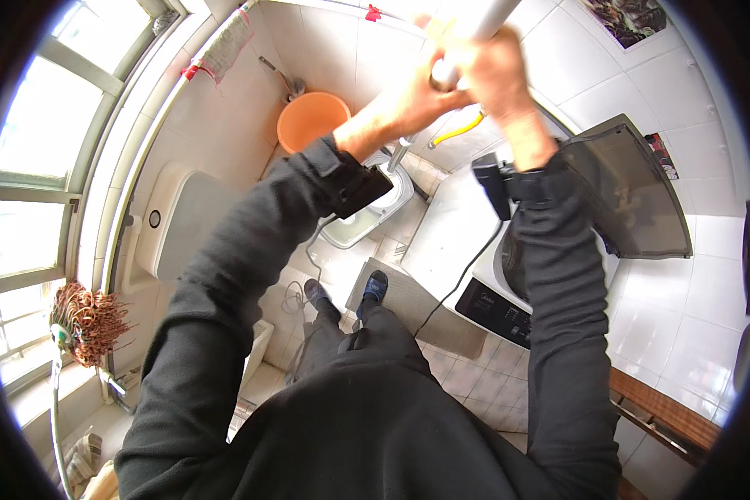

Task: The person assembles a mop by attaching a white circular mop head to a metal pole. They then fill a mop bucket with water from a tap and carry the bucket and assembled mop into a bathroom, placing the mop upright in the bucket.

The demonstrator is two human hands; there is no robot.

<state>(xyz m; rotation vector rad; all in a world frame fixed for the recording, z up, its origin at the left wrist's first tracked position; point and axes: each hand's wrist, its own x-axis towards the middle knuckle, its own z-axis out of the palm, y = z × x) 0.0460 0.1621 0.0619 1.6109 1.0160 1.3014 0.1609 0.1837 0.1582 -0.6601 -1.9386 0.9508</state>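
Both of my arms reach up to the top of the view, where a thick white pipe (493, 18) runs down at a slant between my hands. My left hand (417, 98) is closed about its lower end, with the thumb stretching across underneath. On the right side of the same pipe, my right hand (496, 73) is wrapped around it, somewhat smeared by motion. A yellow hose (460, 132) shows just below the hands. Beneath them, a narrower grey pipe (400, 154) slants down toward a pale basin (367, 223).
A white washing machine (442, 242) stands at right, its dark lid (629, 192) raised. An orange tub (312, 121) sits in the far corner. At left are a white tank (179, 221), a brown mop head (87, 323) and windows. Thin cables hang from my wrists.
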